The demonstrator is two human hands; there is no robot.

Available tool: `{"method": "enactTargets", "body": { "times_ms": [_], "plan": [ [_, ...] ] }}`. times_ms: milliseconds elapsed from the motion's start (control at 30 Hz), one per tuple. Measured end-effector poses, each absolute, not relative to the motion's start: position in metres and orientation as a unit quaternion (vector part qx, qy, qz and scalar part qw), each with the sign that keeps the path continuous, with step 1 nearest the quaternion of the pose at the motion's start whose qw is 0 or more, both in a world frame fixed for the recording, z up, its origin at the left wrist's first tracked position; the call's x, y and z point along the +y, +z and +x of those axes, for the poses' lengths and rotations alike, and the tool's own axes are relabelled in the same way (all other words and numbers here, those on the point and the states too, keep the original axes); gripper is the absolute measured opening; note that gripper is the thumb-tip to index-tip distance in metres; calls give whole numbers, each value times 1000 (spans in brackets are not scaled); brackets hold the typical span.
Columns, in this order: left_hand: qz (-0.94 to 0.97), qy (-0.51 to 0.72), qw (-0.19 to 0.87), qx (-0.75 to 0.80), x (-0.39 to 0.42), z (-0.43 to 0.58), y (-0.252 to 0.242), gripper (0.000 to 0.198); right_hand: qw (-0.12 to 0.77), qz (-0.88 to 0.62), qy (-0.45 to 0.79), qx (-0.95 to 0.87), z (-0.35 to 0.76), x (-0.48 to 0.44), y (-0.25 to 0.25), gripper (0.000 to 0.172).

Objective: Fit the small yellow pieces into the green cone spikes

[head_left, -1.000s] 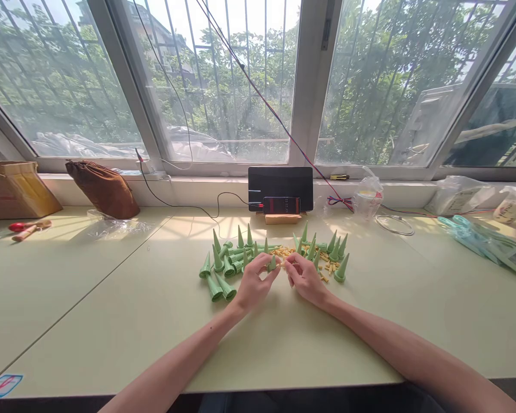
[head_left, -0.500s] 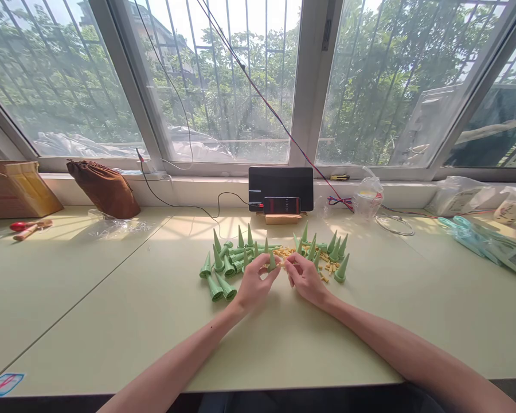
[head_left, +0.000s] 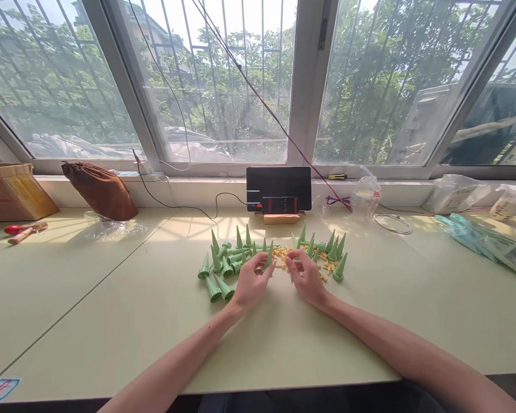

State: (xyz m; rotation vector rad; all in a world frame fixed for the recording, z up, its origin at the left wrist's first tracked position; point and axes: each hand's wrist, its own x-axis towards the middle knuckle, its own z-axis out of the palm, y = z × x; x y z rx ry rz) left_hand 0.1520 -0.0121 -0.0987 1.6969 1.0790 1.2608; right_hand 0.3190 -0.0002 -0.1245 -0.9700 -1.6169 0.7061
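Note:
My left hand (head_left: 253, 280) holds a green plastic spike (head_left: 269, 257) between thumb and fingers, its tip pointing up. Across a small gap, my right hand (head_left: 307, 278) is curved with thumb and fingers apart, and nothing shows in it. Small yellow plastic pieces (head_left: 279, 258) lie in a loose heap just beyond and between both hands. More green spikes, such as one standing spike (head_left: 339, 268), are at the right, beside more scattered yellow pieces (head_left: 328, 265). Several others stand or lie on their sides left of my left hand, including a lying spike (head_left: 214, 289).
At the back stand a black tablet (head_left: 279, 178) and a phone (head_left: 280, 205) on a small brown stand (head_left: 281, 219). A brown drawstring pouch (head_left: 101, 192) and a cardboard box (head_left: 15, 195) are at left. To the right are a bagged cup (head_left: 367, 201), a coiled cable (head_left: 393, 225) and plastic packages (head_left: 494, 241).
My right hand's fingers have opened from a pinch close to the spike and come slightly away. My left hand still has the spike, now tilted a little. The view has shifted slightly.

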Motion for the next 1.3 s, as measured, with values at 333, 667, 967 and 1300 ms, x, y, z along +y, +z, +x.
{"method": "enactTargets", "body": {
  "times_ms": [333, 667, 967, 1300],
  "plan": [
    [760, 431, 240, 423, -12, 151, -104, 17, 535, -388, 237, -712, 318, -1, -128, 25],
    [776, 413, 233, 417, -12, 152, -104, 14, 543, -373, 186, -729, 319, -2, -128, 25],
    [784, 410, 211, 415, -11, 152, -108, 12, 540, -369, 187, -733, 319, -1, -131, 25],
    [785, 409, 226, 408, -14, 153, -106, 13, 528, -349, 141, -761, 320, -6, -124, 21]
  ]
}}
